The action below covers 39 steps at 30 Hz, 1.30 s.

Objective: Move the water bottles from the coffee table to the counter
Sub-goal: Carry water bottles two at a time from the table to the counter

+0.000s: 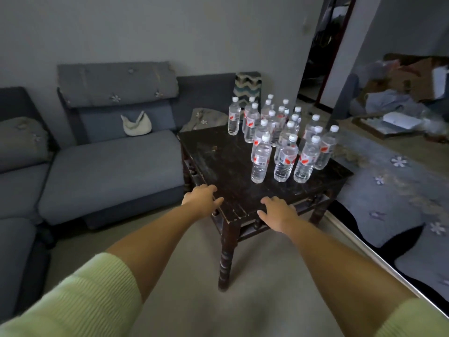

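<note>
Pale green ribbed sleeves [80, 297] are pushed up both forearms, which reach forward toward the coffee table [218, 161], a dark, worn wooden piece with turned legs. The left hand [201, 194] hovers at the table's near left edge, palm down, fingers loosely spread and relaxed, with nothing in it. The right hand [277, 211] hangs over the table's near corner, also palm down with fingers gently extended, and it too holds nothing; whether either hand actually touches the wood cannot be told.

The water bottles [284, 132] all stand upright on the far right part of the table, well apart from both hands. They are clear plastic with white caps and red-and-white labels, packed close in a cluster, some touching or overlapping in view. Three stand at the front of the group, nearest the hands: the front left bottle [260, 159], a middle one [285, 158] and a right one [306, 159].

Left of the table runs a grey-blue sofa [109, 171], with a small white bag [136, 124] resting against its backrest. Beyond the table's far corner a zigzag-patterned cushion [247, 87] leans upright. Right of the table lies a blue-grey floral rug [393, 181], and farther off on that side sits a blurred heap of boxes and cloth [401, 86]
</note>
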Tool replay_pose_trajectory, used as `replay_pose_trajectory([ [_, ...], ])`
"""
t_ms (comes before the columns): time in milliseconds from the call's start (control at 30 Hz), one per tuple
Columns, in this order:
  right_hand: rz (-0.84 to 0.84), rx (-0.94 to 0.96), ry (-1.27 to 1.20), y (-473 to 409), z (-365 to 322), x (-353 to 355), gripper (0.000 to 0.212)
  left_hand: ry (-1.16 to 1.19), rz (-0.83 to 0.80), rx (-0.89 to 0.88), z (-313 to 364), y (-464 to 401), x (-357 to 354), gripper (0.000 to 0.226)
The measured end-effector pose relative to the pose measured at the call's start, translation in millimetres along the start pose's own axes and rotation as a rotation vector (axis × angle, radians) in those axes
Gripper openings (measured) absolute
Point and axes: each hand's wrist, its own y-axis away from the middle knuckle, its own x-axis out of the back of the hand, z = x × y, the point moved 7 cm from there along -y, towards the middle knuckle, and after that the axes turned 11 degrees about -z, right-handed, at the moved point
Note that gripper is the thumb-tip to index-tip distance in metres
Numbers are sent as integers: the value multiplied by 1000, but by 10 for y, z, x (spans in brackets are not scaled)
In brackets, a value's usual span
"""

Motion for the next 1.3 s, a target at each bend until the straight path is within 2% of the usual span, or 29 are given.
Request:
replay_pose_trajectory([
  [167, -6, -40, -23, -613, -103, 160, 45, 2, -21, 21, -410, -691, 221, 50],
  [267, 5, -141, -90, -998, -37, 306, 46, 5, -18, -40, -543, -1210, 417, 52],
  [400, 24, -286, -236, -1493, -112, 431, 47, -102, -36, -158, -771, -1837, 781, 54],
  [533, 59, -425, -401, -1817, -253, 460, 49, -129, -46, -182, -1045, -2404, 1130, 52],
  [800, 87, -595, -620, -2162, 53, 373, 60, -104, -158, -321, -683, -3196, 868, 52],
  [867, 146, -571, -765, -2345, 158, 376, 67, -112, -196, -359, -481, -3427, 771, 53],
  [967, 323, -477, -1035, -2576, 227, 410, 78, -94, -235, -392, -246, -3731, 679, 54],
  [1067, 511, -486, -1255, -2758, 348, 410, 87, -64, -276, -411, -13, -4103, 612, 58],
  [1167, 676, -462, -1290, -2863, 466, 463, 85, 57, -298, -403, 197, -4414, 558, 68],
  [1300, 756, -454, -1281, -2994, 580, 486, 76, 255, -329, -412, 468, -4669, 394, 86],
])
